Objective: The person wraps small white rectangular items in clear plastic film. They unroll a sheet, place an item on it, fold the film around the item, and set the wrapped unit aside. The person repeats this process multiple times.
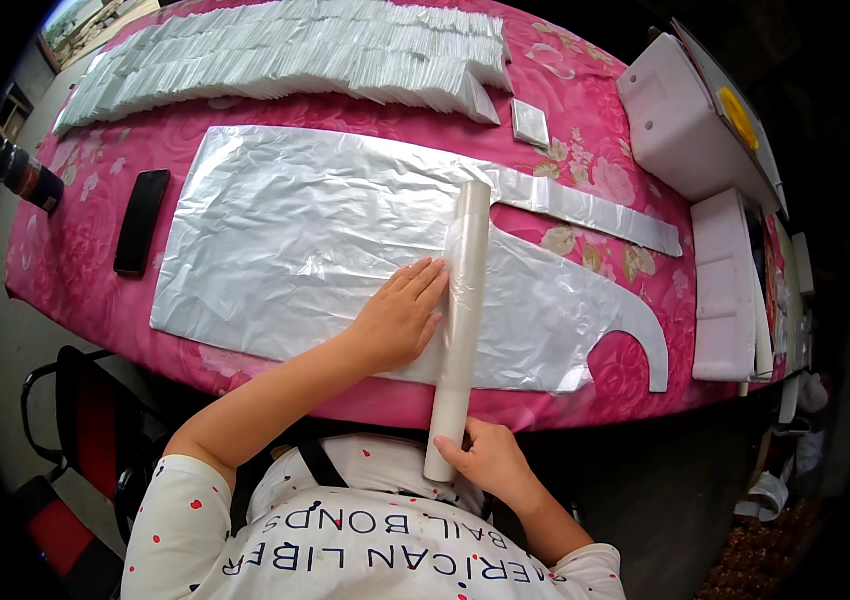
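A white plastic apron (285,240) lies flat and slightly wrinkled, its neck loop and straps pointing right. Across it, from far to near, rests a long pale roll (465,290) that looks wound with clear plastic film; its near end sticks out past the table edge. My left hand (400,315) lies flat on the apron, fingers stretched out and fingertips against the roll's left side. At the near end, my right hand (490,458) grips the roll, thumb on top; its other fingers are partly hidden.
Folded white plastic packets (295,55) stand in rows at the back of the pink floral tablecloth (95,240). One packet (529,123) lies apart. A black phone (142,222) and dark bottle (29,175) are at left; white foam boxes (665,115) at right; chairs (95,425) lower left.
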`<action>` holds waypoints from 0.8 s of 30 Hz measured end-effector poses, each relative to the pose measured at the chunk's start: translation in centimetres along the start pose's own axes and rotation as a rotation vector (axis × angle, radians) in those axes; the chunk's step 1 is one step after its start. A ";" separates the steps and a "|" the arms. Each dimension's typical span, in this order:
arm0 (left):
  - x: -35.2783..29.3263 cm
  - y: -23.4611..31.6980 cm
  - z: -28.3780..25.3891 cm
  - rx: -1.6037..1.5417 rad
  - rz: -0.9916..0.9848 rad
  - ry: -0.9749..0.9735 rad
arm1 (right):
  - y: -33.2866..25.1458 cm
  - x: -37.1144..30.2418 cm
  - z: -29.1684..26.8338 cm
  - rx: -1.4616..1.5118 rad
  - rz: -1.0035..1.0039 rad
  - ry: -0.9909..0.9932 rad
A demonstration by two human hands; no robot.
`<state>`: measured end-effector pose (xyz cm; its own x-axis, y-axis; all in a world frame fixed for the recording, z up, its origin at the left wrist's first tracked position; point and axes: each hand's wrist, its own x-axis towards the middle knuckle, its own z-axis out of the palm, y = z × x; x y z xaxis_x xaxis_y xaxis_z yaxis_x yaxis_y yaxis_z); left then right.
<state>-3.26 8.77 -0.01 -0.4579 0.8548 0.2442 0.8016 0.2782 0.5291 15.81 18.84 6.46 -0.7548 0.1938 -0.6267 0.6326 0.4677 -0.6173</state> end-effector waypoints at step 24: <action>0.2 0.2 1.4 0.240 0.029 -0.045 | -1.5 26.6 -16.8 1.758 -0.495 0.327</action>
<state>-2.64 9.66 -1.03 -0.4201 0.8812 0.2169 0.8850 0.3450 0.3126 -8.11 37.74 -1.28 -0.7682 0.5739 -0.2839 -0.3598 -0.7538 -0.5499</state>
